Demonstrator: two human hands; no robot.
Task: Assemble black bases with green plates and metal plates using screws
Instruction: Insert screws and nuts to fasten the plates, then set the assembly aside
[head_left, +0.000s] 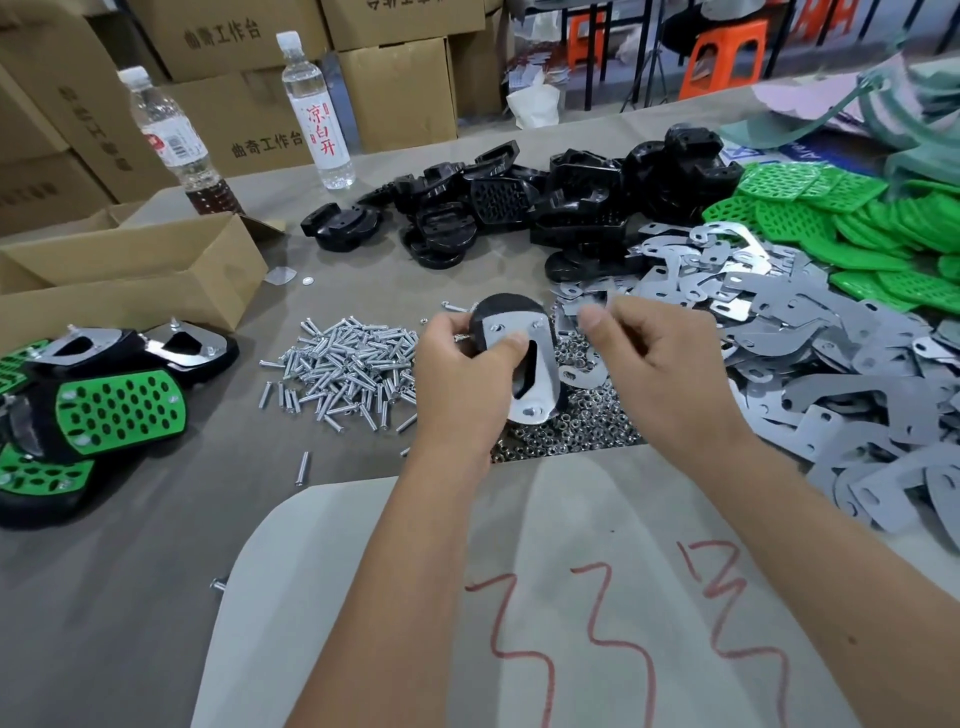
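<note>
Nearest the camera, at the near edge of the desk (156, 597), lies a pale sheet (571, 545) with red scrawled marks, and two bare forearms reach forward over it. The left hand (457, 374) grips a black base (501, 309) held up above the desk, fingers curled round its left side and the thumb pressing on the metal plate (540, 384) that lies on the base's upturned face. The right hand (654, 364) is just to the right of the base, its thumb and forefinger drawn together near the plate's upper right corner; whether they pinch something small cannot be told. Directly under the hands sits a heap of small nuts (587, 421), and to its left, mid-desk, a pile of silver screws (343, 364). Toward the right edge spreads a wide heap of loose metal plates (831, 364), with green plates (857, 218) stacked beyond them at the far right corner. Loose black bases (519, 202) are piled along the far side. At the left edge rest finished assemblies (104, 405) of black and green, beside an open cardboard box (130, 280). Two water bottles (317, 104) stand at the far left.
</note>
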